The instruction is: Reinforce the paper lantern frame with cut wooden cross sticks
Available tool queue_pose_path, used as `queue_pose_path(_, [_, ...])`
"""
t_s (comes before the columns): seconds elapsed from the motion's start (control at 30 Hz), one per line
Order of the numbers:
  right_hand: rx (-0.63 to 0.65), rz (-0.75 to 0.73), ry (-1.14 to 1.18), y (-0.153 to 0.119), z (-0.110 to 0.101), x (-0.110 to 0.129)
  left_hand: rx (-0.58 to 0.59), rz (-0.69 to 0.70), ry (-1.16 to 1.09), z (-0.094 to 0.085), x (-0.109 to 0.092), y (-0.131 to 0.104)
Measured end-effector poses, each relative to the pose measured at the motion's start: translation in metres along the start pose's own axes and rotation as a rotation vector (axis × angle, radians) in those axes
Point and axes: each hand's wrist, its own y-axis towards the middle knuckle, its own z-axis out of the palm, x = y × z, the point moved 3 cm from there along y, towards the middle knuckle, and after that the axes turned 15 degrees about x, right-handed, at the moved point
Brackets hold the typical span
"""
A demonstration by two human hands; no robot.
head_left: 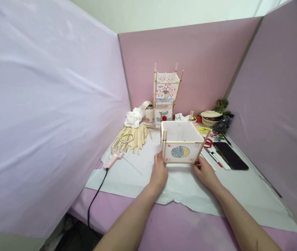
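Between my two hands is a square lantern frame [182, 152] of thin wooden sticks with white paper sides. Its front panel carries a blue-and-yellow round moon drawing and small red characters; the top is uncovered and stick ends rise at the corners. My left hand [160, 170] grips its lower left side, fingers partly hidden behind it. My right hand [205, 171] closes on the lower right corner. Behind it stand two similar lanterns stacked, the upper lantern [166, 91] with red blossoms and a moon, the lower lantern [164, 116] with a red flower.
Left lie many wooden sticks [134, 137], a tape roll [127, 138] and a corded pink glue gun [113, 158]. Crumpled tissue [134, 117] and a jar [149, 114] are behind. To the right are red scissors [208, 142], pens [214, 157], a black phone [230, 155] and a lidded bowl [211, 119].
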Motion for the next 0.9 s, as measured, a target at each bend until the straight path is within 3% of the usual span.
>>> queue_pose_path(0.23, [0.012,0.032,0.038,0.0,0.003,-0.007,-0.001,-0.03,0.016,0.0,0.004,0.0])
queue_pose_path(0.37, [0.013,0.05,0.078,0.001,0.004,-0.013,-0.113,-0.069,0.097,-0.022,0.009,0.009])
queue_pose_path(0.43, [0.017,0.055,0.073,0.002,0.004,-0.015,-0.13,-0.104,0.179,-0.041,0.017,0.022])
queue_pose_path(0.67, [-0.024,0.074,0.096,0.0,0.001,-0.009,0.019,-0.256,0.38,-0.111,0.058,0.101])
queue_pose_path(0.77, [-0.073,0.074,0.167,0.0,0.001,-0.008,0.075,-0.341,0.453,-0.122,0.067,0.129])
queue_pose_path(0.9, [-0.101,0.066,0.228,0.001,0.002,-0.013,0.137,-0.431,0.534,-0.119,0.07,0.153])
